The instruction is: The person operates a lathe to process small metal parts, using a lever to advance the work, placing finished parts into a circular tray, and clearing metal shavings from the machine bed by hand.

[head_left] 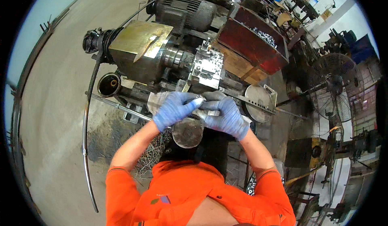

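Observation:
My left hand (174, 109) and my right hand (224, 113), both in blue-grey work gloves, meet in front of a lathe. Their fingertips close around a small shiny metal part (201, 98), mostly hidden by the gloves, so its exact kind does not show. Some blur lies over the left hand. Just beyond the fingers is the lathe's cross slide (207, 67), strewn with bright metal chips. The bright steel spindle (173, 58) is to its left. Pale cloth or paper (154, 103) shows beside my left hand, and a round, dark metal plate (188, 134) sits below the hands.
A red bin (250, 44) holding small metal parts stands at the far right of the lathe. Behind it is a motor (185, 13); a brass-coloured plate (139, 39) covers the headstock. Shavings (151, 158) litter the floor. A caged fan (334, 85) stands right.

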{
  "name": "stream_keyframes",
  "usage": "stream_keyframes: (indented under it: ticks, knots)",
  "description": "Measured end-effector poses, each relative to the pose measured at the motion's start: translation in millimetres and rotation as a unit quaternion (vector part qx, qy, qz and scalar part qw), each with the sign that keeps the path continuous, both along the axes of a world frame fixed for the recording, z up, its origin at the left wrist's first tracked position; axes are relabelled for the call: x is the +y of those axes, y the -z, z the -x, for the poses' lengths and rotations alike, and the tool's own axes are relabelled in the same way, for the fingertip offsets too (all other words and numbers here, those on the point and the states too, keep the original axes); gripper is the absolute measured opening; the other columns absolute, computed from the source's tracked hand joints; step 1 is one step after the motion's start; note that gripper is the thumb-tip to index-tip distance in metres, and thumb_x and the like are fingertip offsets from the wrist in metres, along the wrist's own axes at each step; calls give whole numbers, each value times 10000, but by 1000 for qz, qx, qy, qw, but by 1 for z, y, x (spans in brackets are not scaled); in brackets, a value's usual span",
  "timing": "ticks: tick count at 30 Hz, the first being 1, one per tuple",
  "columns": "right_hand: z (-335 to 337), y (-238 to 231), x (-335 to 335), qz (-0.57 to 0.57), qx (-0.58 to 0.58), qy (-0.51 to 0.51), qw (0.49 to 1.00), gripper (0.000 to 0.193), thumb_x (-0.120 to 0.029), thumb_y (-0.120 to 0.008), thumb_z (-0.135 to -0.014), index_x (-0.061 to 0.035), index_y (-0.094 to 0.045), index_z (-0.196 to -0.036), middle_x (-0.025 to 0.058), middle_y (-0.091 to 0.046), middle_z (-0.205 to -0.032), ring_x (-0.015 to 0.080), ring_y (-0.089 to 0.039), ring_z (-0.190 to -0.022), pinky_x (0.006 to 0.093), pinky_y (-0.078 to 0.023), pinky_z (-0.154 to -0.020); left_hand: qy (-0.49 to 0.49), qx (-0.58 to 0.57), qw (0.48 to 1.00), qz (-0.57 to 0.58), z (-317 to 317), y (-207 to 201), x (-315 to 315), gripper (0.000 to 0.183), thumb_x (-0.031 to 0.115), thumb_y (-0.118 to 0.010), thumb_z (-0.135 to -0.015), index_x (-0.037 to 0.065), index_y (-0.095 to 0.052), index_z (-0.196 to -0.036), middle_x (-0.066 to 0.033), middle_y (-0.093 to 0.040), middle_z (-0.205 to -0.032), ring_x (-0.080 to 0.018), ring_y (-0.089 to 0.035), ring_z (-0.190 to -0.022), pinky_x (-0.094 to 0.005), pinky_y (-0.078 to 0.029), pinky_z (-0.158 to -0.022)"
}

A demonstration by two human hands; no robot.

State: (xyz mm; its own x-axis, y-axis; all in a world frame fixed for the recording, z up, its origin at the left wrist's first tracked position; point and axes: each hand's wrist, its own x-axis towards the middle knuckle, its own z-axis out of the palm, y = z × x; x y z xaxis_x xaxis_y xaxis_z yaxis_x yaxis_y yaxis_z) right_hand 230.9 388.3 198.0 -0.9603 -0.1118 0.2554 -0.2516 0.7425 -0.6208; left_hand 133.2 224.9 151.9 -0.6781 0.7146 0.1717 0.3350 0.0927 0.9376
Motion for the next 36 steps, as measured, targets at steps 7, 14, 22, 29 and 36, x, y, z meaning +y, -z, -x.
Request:
stream_keyframes:
  ticks: [7,14,22,29,36]
  knots:
    - [91,-9,5,-243,87,16,966,348,-408,-654,-765,-81,-720,-864,175,-622,-1055,340,-587,-969,407,-485,-821,-201,291,913,204,45,-26,-150,291,337,-579,-856,71,-683,-916,-136,-659,-789,-299,-641,-723,-382,-493,-659]
    - [166,6,2,-288,-171,27,942,528,-474,-632,-734,36,-646,-868,217,-623,-919,362,-604,-852,411,-472,-787,-367,344,759,412,37,27,-337,277,344,-559,-864,97,-670,-919,-122,-634,-724,-294,-602,-637,-384,-457,-588]
    - [175,30,14,-188,-112,38,975,567,-408,-725,-665,37,-564,-977,249,-615,-902,386,-603,-862,414,-477,-783,-414,-39,875,249,25,68,-312,405,410,-558,-869,27,-635,-972,-155,-616,-689,-272,-572,-570,-366,-437,-554]
    - [174,11,2,-258,-144,2,955,417,-470,-663,-732,-67,-709,-829,174,-647,-728,323,-630,-706,385,-496,-717,-403,177,760,479,6,50,-316,408,413,-585,-828,85,-615,-1068,-186,-647,-809,-361,-621,-779,-451,-470,-676]
    - [180,13,3,-277,-133,-2,952,592,-487,-665,-699,19,-579,-995,229,-628,-850,374,-608,-800,419,-476,-754,-433,154,707,537,-51,56,-335,308,390,-589,-829,87,-600,-883,-166,-630,-737,-362,-612,-702,-470,-467,-642]
